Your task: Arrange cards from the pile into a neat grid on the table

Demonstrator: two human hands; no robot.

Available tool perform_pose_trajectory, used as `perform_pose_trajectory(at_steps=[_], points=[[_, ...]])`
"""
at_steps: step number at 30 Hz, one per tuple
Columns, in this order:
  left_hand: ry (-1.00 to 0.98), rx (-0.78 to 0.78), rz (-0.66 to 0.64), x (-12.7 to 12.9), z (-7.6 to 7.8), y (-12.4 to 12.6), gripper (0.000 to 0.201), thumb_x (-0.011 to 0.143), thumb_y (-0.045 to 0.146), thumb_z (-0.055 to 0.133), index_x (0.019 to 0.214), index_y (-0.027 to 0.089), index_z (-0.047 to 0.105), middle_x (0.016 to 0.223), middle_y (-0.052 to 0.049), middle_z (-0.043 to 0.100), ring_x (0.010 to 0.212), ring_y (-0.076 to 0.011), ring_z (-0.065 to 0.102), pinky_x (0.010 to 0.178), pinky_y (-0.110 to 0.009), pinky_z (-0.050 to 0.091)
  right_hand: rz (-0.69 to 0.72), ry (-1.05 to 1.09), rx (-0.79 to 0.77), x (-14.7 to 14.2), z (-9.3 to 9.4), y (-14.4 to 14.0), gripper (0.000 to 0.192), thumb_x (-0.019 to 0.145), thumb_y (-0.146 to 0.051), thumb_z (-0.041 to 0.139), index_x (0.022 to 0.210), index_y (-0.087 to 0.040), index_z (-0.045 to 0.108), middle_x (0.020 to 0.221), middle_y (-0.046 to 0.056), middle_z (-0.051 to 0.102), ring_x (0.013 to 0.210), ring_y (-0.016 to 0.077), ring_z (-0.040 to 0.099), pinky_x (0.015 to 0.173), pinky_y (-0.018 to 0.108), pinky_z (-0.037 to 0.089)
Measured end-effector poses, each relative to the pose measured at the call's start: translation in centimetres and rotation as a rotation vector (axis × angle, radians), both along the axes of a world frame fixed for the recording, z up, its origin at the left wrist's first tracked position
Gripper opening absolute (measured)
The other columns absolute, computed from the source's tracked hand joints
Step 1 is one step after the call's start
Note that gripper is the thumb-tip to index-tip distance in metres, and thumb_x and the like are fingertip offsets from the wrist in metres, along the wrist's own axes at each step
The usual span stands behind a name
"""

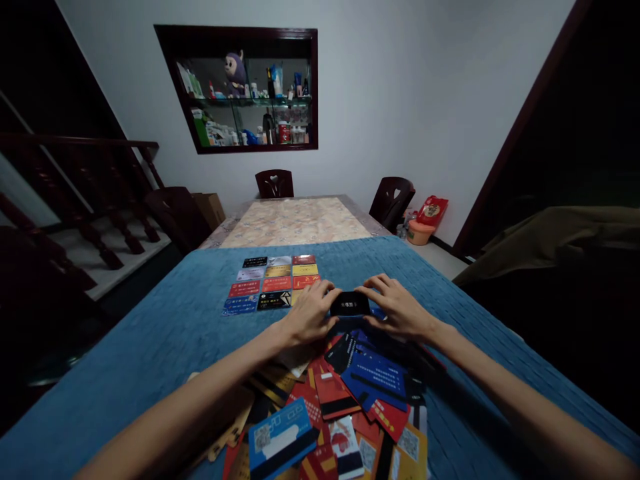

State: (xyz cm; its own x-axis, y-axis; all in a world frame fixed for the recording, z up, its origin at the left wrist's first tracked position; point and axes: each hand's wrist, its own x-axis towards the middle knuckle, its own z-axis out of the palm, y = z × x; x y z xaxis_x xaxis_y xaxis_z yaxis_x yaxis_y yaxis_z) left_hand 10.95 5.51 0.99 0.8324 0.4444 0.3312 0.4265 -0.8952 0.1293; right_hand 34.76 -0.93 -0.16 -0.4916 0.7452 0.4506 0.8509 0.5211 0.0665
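My left hand (311, 312) and my right hand (397, 308) both grip a black card (350, 305) by its ends, holding it just above the blue cloth (165, 333). To the left of it lies a neat grid of cards (273, 283) in rows, red, yellow, blue and black. Below my hands a loose heap of cards (350, 400) spreads toward me, mostly red, blue and black. My forearms cross over the sides of that heap.
The blue cloth covers the near table; a patterned table (295, 222) continues beyond it with dark chairs (274, 183) around. A wall cabinet (245, 90) holds bottles and a plush toy. A stair railing (75, 173) stands at left, and a brown covered shape (560, 240) at right.
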Motion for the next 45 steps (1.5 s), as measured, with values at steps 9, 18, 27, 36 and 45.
perform_pose_trajectory(at_steps=[9, 18, 27, 36, 45], points=[[0.074, 0.068, 0.02, 1.4, 0.5, 6.6, 0.043, 0.081, 0.027, 0.067, 0.121, 0.015, 0.057, 0.121, -0.015, 0.057, 0.113, -0.0304, 0.048, 0.096, -0.046, 0.041, 0.041, -0.061, -0.017, 2.0, 0.4, 7.3, 0.049, 0.084, -0.035, 0.062, 0.13, -0.018, 0.056, 0.116, 0.014, 0.058, 0.099, 0.0271, 0.049, 0.079, 0.039, 0.044], [0.117, -0.013, 0.145, 3.6, 0.2, 13.4, 0.042, 0.081, 0.029, 0.067, 0.12, 0.015, 0.061, 0.124, -0.013, 0.059, 0.116, -0.0303, 0.047, 0.095, -0.044, 0.041, -0.001, -0.063, -0.097, 3.7, 0.0, 15.0, 0.045, 0.085, -0.033, 0.062, 0.127, -0.018, 0.06, 0.118, 0.013, 0.061, 0.098, 0.0263, 0.051, 0.084, 0.039, 0.045], [0.1, -0.091, 0.257, 5.2, -2.1, 18.9, 0.036, 0.081, 0.032, 0.065, 0.114, 0.017, 0.065, 0.123, -0.01, 0.062, 0.118, -0.0303, 0.046, 0.095, -0.041, 0.04, -0.09, -0.031, -0.228, 4.0, -1.6, 20.8, 0.04, 0.086, -0.028, 0.063, 0.125, -0.019, 0.063, 0.125, 0.013, 0.061, 0.103, 0.0266, 0.054, 0.088, 0.039, 0.045], [0.11, -0.124, 0.298, 5.8, -2.8, 20.4, 0.031, 0.08, 0.031, 0.061, 0.108, 0.018, 0.069, 0.118, -0.012, 0.063, 0.12, -0.0323, 0.046, 0.096, -0.042, 0.038, -0.073, 0.025, -0.289, 4.6, -3.1, 23.5, 0.037, 0.088, -0.03, 0.061, 0.123, -0.02, 0.064, 0.127, 0.012, 0.062, 0.11, 0.0255, 0.057, 0.097, 0.038, 0.042], [0.15, -0.152, 0.329, 6.1, -2.8, 21.0, 0.032, 0.076, 0.027, 0.059, 0.105, 0.019, 0.07, 0.108, -0.012, 0.067, 0.118, -0.0332, 0.046, 0.095, -0.044, 0.038, -0.078, 0.075, -0.33, 4.0, -3.6, 24.3, 0.033, 0.086, -0.026, 0.061, 0.118, -0.018, 0.067, 0.119, 0.01, 0.067, 0.105, 0.0233, 0.062, 0.094, 0.031, 0.045]])
